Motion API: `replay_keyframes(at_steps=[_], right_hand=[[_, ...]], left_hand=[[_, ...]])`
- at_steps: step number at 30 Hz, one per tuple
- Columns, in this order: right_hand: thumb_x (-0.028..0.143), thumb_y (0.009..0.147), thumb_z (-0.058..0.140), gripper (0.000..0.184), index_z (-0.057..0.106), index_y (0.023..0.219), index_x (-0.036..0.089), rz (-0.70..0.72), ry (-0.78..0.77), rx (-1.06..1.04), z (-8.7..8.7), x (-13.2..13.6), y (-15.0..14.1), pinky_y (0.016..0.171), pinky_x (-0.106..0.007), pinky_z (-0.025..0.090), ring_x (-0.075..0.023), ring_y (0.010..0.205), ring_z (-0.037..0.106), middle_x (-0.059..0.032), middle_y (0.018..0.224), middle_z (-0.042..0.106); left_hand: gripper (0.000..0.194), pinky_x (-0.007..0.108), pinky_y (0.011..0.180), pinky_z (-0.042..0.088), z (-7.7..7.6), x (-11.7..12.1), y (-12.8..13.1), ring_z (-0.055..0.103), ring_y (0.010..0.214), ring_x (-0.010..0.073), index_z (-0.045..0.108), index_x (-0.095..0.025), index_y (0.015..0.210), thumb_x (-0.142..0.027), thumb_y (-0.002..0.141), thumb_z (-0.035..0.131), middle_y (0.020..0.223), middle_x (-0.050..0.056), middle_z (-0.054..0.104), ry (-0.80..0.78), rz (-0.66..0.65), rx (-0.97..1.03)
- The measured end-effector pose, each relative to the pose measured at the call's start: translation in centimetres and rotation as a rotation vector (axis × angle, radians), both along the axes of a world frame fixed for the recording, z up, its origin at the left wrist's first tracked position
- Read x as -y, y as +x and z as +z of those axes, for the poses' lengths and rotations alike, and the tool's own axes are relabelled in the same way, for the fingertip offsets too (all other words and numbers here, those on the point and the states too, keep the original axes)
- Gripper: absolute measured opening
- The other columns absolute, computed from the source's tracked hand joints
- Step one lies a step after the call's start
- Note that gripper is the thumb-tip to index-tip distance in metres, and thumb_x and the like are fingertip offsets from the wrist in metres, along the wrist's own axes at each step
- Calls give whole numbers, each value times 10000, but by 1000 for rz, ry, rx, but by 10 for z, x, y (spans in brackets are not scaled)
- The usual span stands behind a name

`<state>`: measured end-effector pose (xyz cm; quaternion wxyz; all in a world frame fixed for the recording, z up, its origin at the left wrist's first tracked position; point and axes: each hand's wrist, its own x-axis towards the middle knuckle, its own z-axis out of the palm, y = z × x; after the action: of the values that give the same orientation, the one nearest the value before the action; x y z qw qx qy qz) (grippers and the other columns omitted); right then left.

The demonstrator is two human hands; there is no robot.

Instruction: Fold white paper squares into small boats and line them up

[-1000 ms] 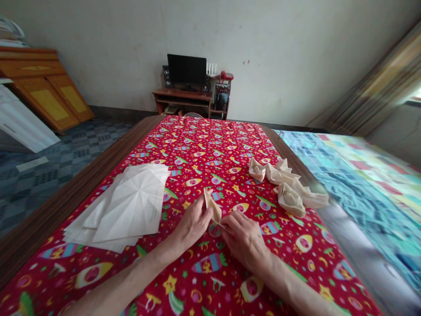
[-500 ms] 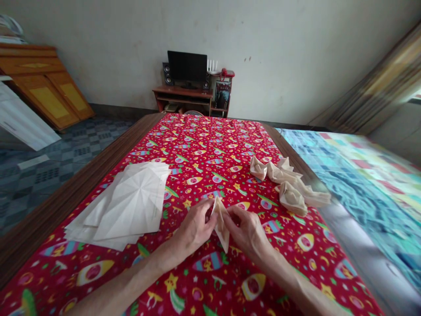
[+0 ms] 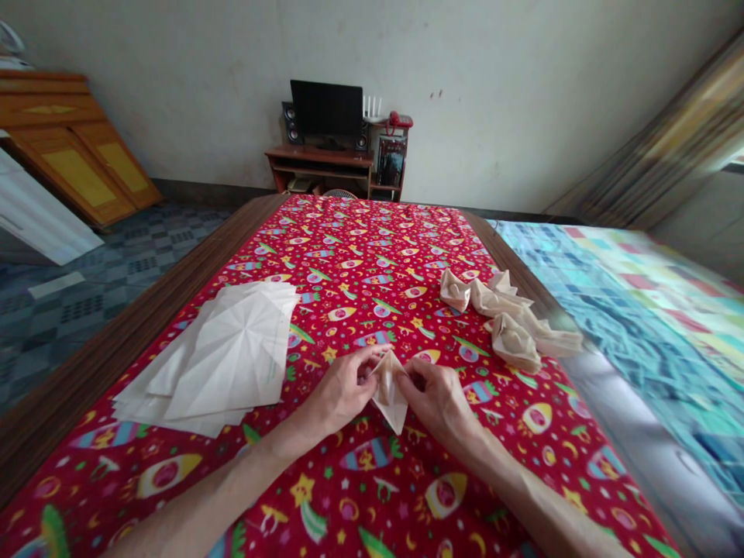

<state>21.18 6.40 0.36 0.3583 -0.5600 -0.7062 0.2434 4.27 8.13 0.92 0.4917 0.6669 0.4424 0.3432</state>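
Between my hands is a small folded paper boat, cream coloured, opened out to a pointed diamond with a hollow in its middle. My left hand pinches its left edge with thumb and fingers. On the opposite edge, my right hand pinches too, its fingers curled. To the left lies a stack of creased white paper sheets, the top one with folds fanning from one point. Over on the right, several finished-looking folded paper boats sit clustered, some overlapping.
A red patterned cloth covers the table, whose brown wooden edge shows at the left. Beyond it stands a desk with a monitor. A bed with a blue checked cover lies at the right.
The folded paper has turned from a narrow, slanted shape to a wider, opened diamond. My right hand has moved up from its lower tip to its right edge.
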Motion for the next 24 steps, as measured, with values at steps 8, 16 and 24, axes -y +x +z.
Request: replay_keyframes(at_steps=[8, 16, 24], right_hand=[[230, 782, 535, 263, 493, 531, 168, -11, -41, 45, 1, 0, -2, 404, -176, 257, -57, 415, 371, 51, 459, 448], [276, 877, 519, 210, 583, 1061, 195, 30, 313, 131, 18, 14, 5, 726, -276, 474, -181, 867, 595, -92, 978, 632], [277, 934, 442, 230, 652, 904, 188, 186, 231, 234, 17, 16, 3, 633, -231, 435, -124, 651, 563, -36, 727, 623]], left_hand=[[530, 309, 811, 514, 4, 2, -4, 643, 897, 191, 490, -134, 1264, -393, 806, 558, 990, 80, 665, -243, -126, 211], [457, 276, 761, 530, -11, -4, -6, 662, 866, 192, 556, -157, 1188, -449, 836, 561, 1025, 70, 675, -210, -103, 207], [363, 269, 821, 522, -12, -3, -5, 655, 926, 187, 588, -170, 1144, -393, 864, 530, 1046, 45, 682, -109, -71, 160]])
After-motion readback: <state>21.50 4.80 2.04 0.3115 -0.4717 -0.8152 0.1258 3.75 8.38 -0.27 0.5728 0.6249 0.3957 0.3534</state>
